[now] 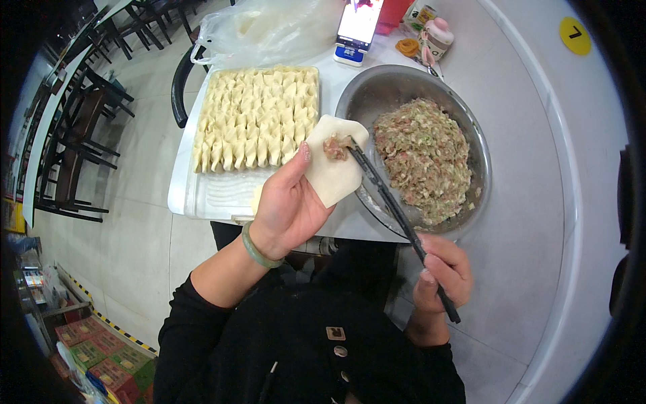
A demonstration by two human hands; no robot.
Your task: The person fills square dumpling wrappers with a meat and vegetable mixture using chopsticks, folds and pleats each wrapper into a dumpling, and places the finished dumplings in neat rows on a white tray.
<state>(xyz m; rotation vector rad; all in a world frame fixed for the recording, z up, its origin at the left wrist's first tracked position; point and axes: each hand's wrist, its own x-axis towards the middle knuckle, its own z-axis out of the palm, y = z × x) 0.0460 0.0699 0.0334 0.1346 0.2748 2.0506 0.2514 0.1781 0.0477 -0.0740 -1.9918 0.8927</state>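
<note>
On the palm and fingers of my left hand lies a flat, pale dough wrapper, its edge under my thumb. A small lump of minced filling sits on the wrapper's upper part. My right hand grips a pair of dark chopsticks, whose tips touch that lump. To the right stands a large steel bowl with a mound of minced meat and chopped greens. Behind my left hand, folded wontons fill most of a clear plastic tray in rows.
A lit phone leans on a stand behind the bowl. Beside it are rubber bands and a pink-lidded jar. A plastic bag lies at the table's back. A black chair arm adjoins the left edge; a white wall curves at right.
</note>
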